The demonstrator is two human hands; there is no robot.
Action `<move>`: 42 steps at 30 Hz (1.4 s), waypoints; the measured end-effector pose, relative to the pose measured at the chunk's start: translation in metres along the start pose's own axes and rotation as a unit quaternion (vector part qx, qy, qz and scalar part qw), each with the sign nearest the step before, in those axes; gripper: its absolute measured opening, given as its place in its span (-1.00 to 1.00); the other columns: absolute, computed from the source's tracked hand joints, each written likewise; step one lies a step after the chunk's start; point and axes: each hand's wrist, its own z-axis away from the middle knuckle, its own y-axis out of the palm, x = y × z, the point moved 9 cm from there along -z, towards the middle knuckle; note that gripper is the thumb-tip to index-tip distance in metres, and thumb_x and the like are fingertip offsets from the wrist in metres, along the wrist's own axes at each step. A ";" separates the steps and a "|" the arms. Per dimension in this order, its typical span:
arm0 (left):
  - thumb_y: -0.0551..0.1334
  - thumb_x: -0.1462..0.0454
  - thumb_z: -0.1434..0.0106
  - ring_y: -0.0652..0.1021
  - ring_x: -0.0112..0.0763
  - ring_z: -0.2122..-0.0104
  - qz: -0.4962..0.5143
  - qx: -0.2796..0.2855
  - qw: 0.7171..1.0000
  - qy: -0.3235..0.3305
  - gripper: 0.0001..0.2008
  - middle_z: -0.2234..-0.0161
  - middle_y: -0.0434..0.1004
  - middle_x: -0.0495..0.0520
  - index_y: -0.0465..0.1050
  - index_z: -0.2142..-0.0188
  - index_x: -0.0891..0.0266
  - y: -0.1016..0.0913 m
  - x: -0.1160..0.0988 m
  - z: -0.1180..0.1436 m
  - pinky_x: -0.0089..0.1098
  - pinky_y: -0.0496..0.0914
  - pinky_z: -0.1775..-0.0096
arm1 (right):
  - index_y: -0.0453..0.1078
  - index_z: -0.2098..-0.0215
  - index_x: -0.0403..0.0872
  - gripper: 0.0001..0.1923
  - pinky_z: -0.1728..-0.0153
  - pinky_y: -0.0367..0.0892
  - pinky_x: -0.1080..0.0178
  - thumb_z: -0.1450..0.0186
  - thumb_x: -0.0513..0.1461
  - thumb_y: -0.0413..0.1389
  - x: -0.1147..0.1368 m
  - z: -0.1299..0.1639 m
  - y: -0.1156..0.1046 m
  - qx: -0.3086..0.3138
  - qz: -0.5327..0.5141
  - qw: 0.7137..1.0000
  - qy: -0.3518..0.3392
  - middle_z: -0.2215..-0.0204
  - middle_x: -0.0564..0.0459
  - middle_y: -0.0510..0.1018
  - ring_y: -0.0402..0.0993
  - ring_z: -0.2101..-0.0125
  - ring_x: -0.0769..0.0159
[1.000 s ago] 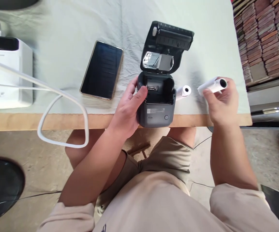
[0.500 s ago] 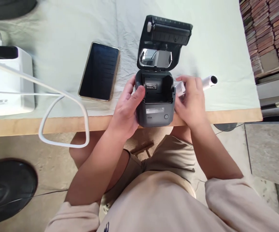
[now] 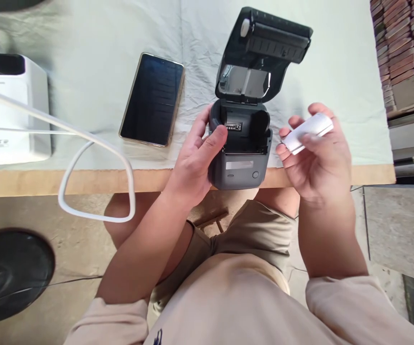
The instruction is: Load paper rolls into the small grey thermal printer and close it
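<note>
Knees in tan shorts sat nearest, under the wooden table edge (image 3: 30, 181). Left hand (image 3: 195, 160) gripped the left side of the printer (image 3: 239, 158), thumb hooked over the rim of its open bay, fingers wrapped round the wall. Printer stood at the near edge of the table, dark grey, lid (image 3: 264, 52) tipped back and upright. A small label with white writing sat inside the bay, too small to read. Right hand (image 3: 318, 153) was just right of the printer, fingers closed around a white paper roll (image 3: 307, 132) held above the table, tilted, apart from the printer.

Farther left lay a phone (image 3: 152, 99), screen dark, on a pale wrinkled cloth (image 3: 92, 57). At the far left stood a white box (image 3: 11, 115) with blurred grey lettering, a white cable (image 3: 95, 143) looping from it over the edge. Stacked bricks (image 3: 404, 48) showed at the far right; the floor below was bare concrete.
</note>
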 end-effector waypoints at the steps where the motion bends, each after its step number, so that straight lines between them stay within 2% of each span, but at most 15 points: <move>1: 0.34 0.16 -0.60 0.55 0.00 -0.51 -0.004 -0.002 1.000 0.001 -0.66 -0.21 0.75 0.11 0.40 -0.27 0.09 -0.001 0.000 0.000 0.03 0.58 -0.44 | 0.67 -0.05 0.38 -0.57 0.22 0.81 0.20 -0.26 -0.13 0.54 0.012 0.001 0.005 -0.009 0.018 0.999 -0.045 0.14 0.21 0.74 0.80 0.10 0.21; 5: 0.28 0.17 -0.62 0.61 -0.03 -0.46 -0.030 -0.016 0.999 0.005 -0.66 -0.16 0.75 0.05 0.36 -0.30 0.05 -0.004 0.001 0.001 -0.04 0.65 -0.35 | 0.64 -0.25 0.51 -0.44 -0.09 0.79 0.02 -0.34 -0.12 0.50 0.065 0.013 0.050 0.034 0.199 0.952 -0.230 -0.01 0.19 0.74 0.77 0.10 0.20; 8: 0.30 0.17 -0.61 0.63 0.00 -0.44 -0.036 -0.021 0.999 0.013 -0.60 -0.15 0.75 0.02 0.33 -0.35 0.03 -0.005 0.004 0.001 -0.05 0.66 -0.33 | 0.49 -0.43 0.52 -0.22 -0.29 0.68 -0.03 -0.36 -0.29 0.38 0.091 0.017 0.086 0.101 0.353 0.871 -0.327 -0.28 0.22 0.68 0.73 -0.12 0.14; 10: 0.28 0.20 -0.60 0.63 0.00 -0.44 -0.038 -0.033 0.999 0.017 -0.61 -0.16 0.74 -0.01 0.34 -0.35 0.02 -0.007 0.004 0.002 -0.08 0.65 -0.34 | 0.46 -0.43 0.42 -0.18 -0.24 0.68 0.02 -0.32 -0.37 0.31 0.094 0.017 0.102 0.141 0.431 0.813 -0.365 -0.26 0.18 0.71 0.73 -0.16 0.11; 13: 0.28 0.23 -0.60 0.68 -0.03 -0.39 -0.038 -0.039 0.998 0.016 -0.64 -0.12 0.75 -0.01 0.36 -0.32 0.03 -0.005 0.003 0.003 -0.07 0.64 -0.34 | 0.54 -0.22 0.22 -0.40 0.01 0.70 0.01 -0.27 -0.37 0.30 0.083 0.008 0.109 0.162 0.535 0.747 -0.359 -0.03 0.12 0.81 0.80 0.05 0.05; 18: 0.28 0.22 -0.64 0.74 -0.08 -0.28 -0.030 -0.048 0.998 0.009 -0.70 0.00 0.75 0.01 0.36 -0.28 0.08 -0.001 -0.002 0.005 0.04 0.59 -0.40 | 0.53 0.05 0.16 -0.78 0.01 0.68 0.07 -0.41 -0.30 0.27 0.084 0.016 0.113 0.124 0.562 0.701 -0.421 0.29 0.26 0.81 0.80 0.31 0.21; 21: 0.28 0.18 -0.65 0.71 -0.09 -0.31 0.001 -0.047 0.999 0.004 -0.78 -0.06 0.73 0.04 0.42 -0.20 0.12 -0.001 -0.003 0.004 -0.03 0.57 -0.39 | 0.54 0.10 0.10 -0.92 0.01 0.67 0.12 -0.54 -0.26 0.25 0.088 0.033 0.120 0.136 0.523 0.714 -0.445 0.20 0.26 0.85 0.87 0.21 0.25; 24: 0.46 0.20 -0.48 0.76 -0.18 -0.13 -0.010 -0.030 0.999 0.013 -0.65 -0.04 0.74 0.03 0.47 -0.17 0.11 -0.003 -0.003 0.004 -0.21 0.65 -0.21 | 0.60 0.11 0.11 -0.97 -0.05 0.72 0.03 -0.54 -0.20 0.32 0.087 0.046 0.123 0.174 0.500 0.730 -0.432 0.14 0.22 0.87 0.89 0.01 0.11; 26: 0.56 0.25 -0.31 0.76 -0.23 -0.01 -0.053 -0.033 0.998 0.016 -0.46 0.00 0.75 -0.01 0.48 -0.21 0.06 -0.007 -0.004 0.005 -0.25 0.67 -0.10 | 0.67 0.12 0.24 -0.92 -0.10 0.77 -0.07 -0.55 -0.13 0.31 0.087 0.041 0.115 0.166 0.470 0.774 -0.391 0.18 0.22 0.85 0.88 0.00 0.06; 28: 0.58 0.25 -0.19 0.75 -0.12 -0.05 -0.106 -0.043 0.993 0.008 -0.27 0.02 0.73 -0.03 0.43 -0.31 0.02 -0.011 -0.003 0.005 -0.18 0.68 -0.10 | 0.70 0.03 0.43 -0.83 -0.15 0.79 -0.10 -0.59 -0.07 0.26 0.090 0.025 0.095 0.096 0.408 0.834 -0.359 0.18 0.21 0.80 0.83 -0.04 0.07; 30: 0.58 0.20 -0.13 0.72 0.06 -0.19 -0.153 -0.047 0.987 -0.009 -0.11 0.02 0.71 0.00 0.35 -0.41 0.00 -0.013 -0.002 0.004 -0.07 0.66 -0.18 | 0.65 -0.13 0.59 -0.75 -0.20 0.78 0.00 -0.59 -0.02 0.27 0.093 0.006 0.074 0.017 0.327 0.873 -0.361 0.00 0.24 0.73 0.73 -0.25 0.12; 32: 0.58 0.18 -0.09 0.67 0.15 -0.29 -0.180 -0.044 0.982 -0.023 -0.01 0.00 0.71 0.04 0.28 -0.47 -0.02 -0.014 0.001 0.003 0.00 0.61 -0.25 | 0.59 -0.21 0.63 -0.65 -0.30 0.72 0.10 -0.51 0.03 0.39 0.084 -0.017 0.063 0.007 0.240 0.912 -0.331 -0.24 0.38 0.61 0.50 -0.52 0.10; 34: 0.58 0.16 -0.08 0.65 0.17 -0.31 -0.183 -0.037 0.982 -0.024 0.05 -0.02 0.70 0.07 0.21 -0.51 -0.01 -0.015 0.002 0.002 0.02 0.58 -0.26 | 0.59 -0.21 0.48 -0.62 -0.38 0.69 0.02 -0.46 0.13 0.42 0.067 -0.040 0.056 0.019 0.176 0.951 -0.255 -0.17 0.25 0.66 0.52 -0.51 0.01; 37: 0.60 0.16 -0.05 0.61 0.18 -0.35 -0.170 -0.019 0.985 -0.010 0.17 -0.10 0.67 0.13 0.11 -0.56 0.07 -0.013 0.002 0.001 0.01 0.55 -0.31 | 0.59 -0.16 0.43 -0.64 -0.44 0.65 -0.10 -0.48 0.23 0.35 0.058 -0.046 0.056 0.043 0.172 0.959 -0.219 0.09 0.13 0.69 0.69 -0.29 0.01; 42: 0.65 0.15 -0.05 0.55 0.20 -0.44 -0.147 -0.017 0.989 -0.005 0.22 -0.23 0.64 0.16 0.06 -0.58 0.06 -0.011 0.001 0.002 0.01 0.53 -0.38 | 0.62 -0.13 0.54 -0.71 -0.44 0.60 -0.04 -0.47 0.21 0.36 0.027 -0.028 0.062 0.089 0.139 0.978 -0.125 -0.08 0.22 0.71 0.65 -0.26 0.14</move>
